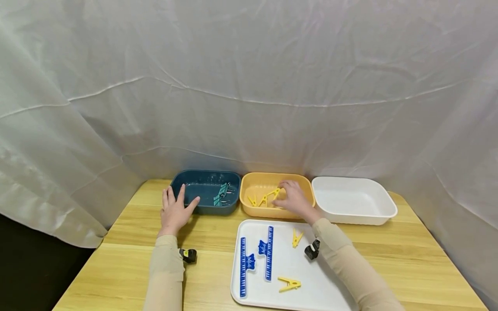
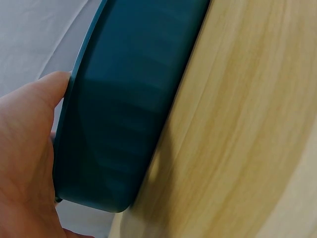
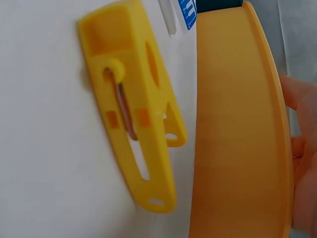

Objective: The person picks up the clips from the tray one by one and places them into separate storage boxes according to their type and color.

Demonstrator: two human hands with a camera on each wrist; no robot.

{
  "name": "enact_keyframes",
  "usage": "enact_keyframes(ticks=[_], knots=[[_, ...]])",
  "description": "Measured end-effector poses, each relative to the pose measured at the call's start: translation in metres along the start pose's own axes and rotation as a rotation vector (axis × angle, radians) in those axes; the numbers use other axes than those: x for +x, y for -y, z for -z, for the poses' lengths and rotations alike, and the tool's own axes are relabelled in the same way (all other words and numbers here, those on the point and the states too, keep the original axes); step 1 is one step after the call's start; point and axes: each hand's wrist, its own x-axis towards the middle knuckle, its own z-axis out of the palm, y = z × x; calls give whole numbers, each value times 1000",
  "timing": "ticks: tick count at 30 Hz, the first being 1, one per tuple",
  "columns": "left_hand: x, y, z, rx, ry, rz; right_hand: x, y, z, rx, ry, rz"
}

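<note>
My left hand (image 1: 175, 214) rests at the near-left corner of the dark teal bin (image 1: 183, 207), fingers spread over its rim. In the left wrist view the thumb (image 2: 52, 89) touches that rim. Inside the bin lie several teal binder clips (image 1: 221, 194). My right hand (image 1: 295, 201) reaches into the yellow bin (image 1: 249, 211) and pinches a yellow clothespin (image 1: 274, 192) at its fingertips. Two more yellow clothespins (image 1: 263, 200) lie in that bin. In the right wrist view, the bin wall (image 3: 237, 124) hides most of the hand (image 3: 304, 119).
A white tray (image 1: 303, 263) holds two blue-and-white ruler-like clips (image 1: 269, 255) and two yellow clothespins (image 1: 289, 284), one large in the right wrist view. A white bin (image 1: 350, 203) stands right of the yellow one. Behind the wooden table (image 1: 210, 242) hangs a pale curtain (image 1: 249, 86).
</note>
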Motion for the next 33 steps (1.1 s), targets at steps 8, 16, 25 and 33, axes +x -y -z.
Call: enact_keyframes(ticks=[8, 16, 25, 33], knots=[[-1, 0, 0, 7, 4, 2, 6, -2, -4, -51, 37, -29], [-1, 0, 2, 3, -10, -6, 9, 0, -3, -86, 91, -56], [0, 1, 1, 13, -18, -2, 14, 1, -3, -120, 170, -128], [0, 2, 0, 7, -8, 3, 19, -3, -5, -170, 212, -102]])
